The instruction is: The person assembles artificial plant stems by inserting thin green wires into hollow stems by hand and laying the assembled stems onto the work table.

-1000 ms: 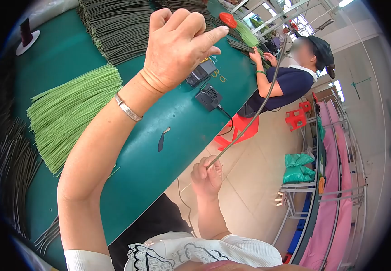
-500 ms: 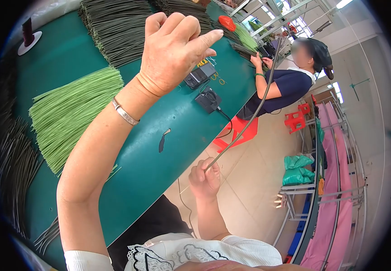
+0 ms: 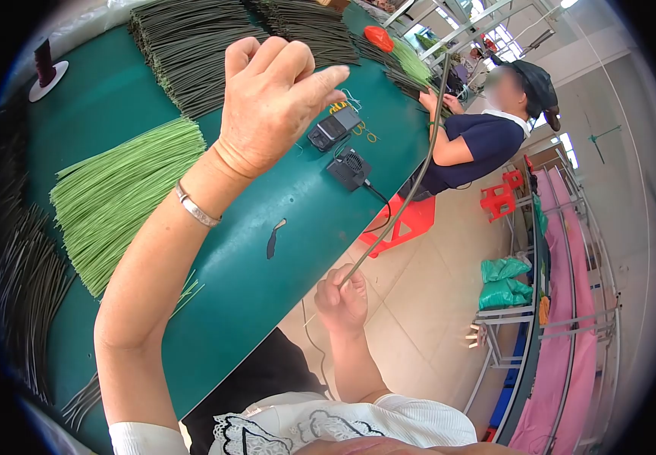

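The person wears a white blouse (image 3: 411,421) with black-edged lace. The right hand (image 3: 343,299), beyond the table edge, grips the lower end of a long, thin dark-green stem (image 3: 419,179) between thumb and curled fingers. The stem slants upward and away, bowing slightly, and its far end crosses in front of the co-worker's forearm area. The left hand (image 3: 271,106) is raised over the table with its back showing, the fingers bent and the thumb near the forefinger; whether anything is pinched there cannot be told. A silver bracelet (image 3: 195,205) circles that wrist.

Under the left arm lies the green tabletop (image 3: 229,326). A fanned bundle of light-green stems (image 3: 123,197) lies to the left of the forearm, with a dark stem bundle (image 3: 28,296) at the left edge. Right of the forearm are a small black-and-pale item (image 3: 275,239), a corded black box with a round grille (image 3: 349,168), a black device (image 3: 333,127) and yellow loops (image 3: 371,138). Farther back are a spool of dark thread (image 3: 44,64), a large dark-green stem pile (image 3: 191,53) and a red object (image 3: 379,38).

A co-worker (image 3: 468,152) in navy sits by the table's far end, handling dark stems. Away to the right are green bags (image 3: 506,292) and pink cloth (image 3: 563,334).
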A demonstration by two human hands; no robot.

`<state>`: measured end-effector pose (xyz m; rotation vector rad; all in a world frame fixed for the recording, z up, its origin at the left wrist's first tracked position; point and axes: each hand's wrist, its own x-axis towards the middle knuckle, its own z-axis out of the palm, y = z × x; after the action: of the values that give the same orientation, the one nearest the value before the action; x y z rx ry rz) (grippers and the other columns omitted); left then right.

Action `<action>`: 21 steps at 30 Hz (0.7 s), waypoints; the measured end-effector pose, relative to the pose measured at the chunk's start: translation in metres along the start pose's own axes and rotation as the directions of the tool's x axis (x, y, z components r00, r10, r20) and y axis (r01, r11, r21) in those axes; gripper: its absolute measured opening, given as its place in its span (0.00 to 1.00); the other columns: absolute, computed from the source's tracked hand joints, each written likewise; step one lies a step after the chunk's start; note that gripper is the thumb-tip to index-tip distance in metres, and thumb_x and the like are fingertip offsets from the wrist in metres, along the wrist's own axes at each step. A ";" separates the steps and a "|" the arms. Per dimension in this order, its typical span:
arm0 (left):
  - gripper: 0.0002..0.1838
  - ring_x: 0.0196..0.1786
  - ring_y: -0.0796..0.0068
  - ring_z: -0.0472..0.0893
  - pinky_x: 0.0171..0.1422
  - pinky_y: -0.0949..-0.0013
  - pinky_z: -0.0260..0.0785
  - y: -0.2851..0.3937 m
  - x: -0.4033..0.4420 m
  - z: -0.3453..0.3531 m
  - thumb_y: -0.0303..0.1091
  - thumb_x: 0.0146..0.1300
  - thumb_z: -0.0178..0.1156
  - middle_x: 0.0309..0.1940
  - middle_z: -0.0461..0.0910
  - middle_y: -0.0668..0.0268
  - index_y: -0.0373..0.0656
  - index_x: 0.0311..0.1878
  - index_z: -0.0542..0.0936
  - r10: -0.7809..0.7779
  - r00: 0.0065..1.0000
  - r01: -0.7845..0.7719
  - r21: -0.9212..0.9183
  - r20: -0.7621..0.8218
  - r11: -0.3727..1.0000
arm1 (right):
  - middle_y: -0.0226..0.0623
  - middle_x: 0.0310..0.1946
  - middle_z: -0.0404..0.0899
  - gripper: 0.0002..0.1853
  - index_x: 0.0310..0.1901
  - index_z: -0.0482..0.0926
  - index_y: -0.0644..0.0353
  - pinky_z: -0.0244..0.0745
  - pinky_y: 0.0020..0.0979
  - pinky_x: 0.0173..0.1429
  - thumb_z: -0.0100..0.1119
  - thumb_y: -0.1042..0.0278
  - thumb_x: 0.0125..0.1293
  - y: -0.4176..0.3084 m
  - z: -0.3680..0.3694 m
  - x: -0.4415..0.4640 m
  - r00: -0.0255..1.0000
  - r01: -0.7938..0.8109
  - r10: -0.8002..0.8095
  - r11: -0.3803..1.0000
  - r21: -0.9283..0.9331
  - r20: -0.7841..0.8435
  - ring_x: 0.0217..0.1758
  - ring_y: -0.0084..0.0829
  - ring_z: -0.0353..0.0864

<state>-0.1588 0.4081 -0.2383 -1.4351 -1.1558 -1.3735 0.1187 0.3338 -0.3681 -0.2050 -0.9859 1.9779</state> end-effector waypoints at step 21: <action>0.09 0.34 0.71 0.79 0.43 0.69 0.72 0.005 -0.051 -0.462 0.31 0.68 0.65 0.34 0.82 0.61 0.37 0.46 0.85 -0.788 0.578 0.518 0.651 0.213 0.555 | 0.36 0.33 0.80 0.03 0.35 0.80 0.60 0.76 0.34 0.33 0.66 0.76 0.64 0.094 0.130 0.067 0.539 0.639 0.316 0.450 -0.624 0.781 0.32 0.39 0.82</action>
<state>-0.2670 -0.0436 -0.2564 -0.9350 -2.4298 -0.9990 -0.0450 0.2857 -0.3331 0.3696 -2.5693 0.9980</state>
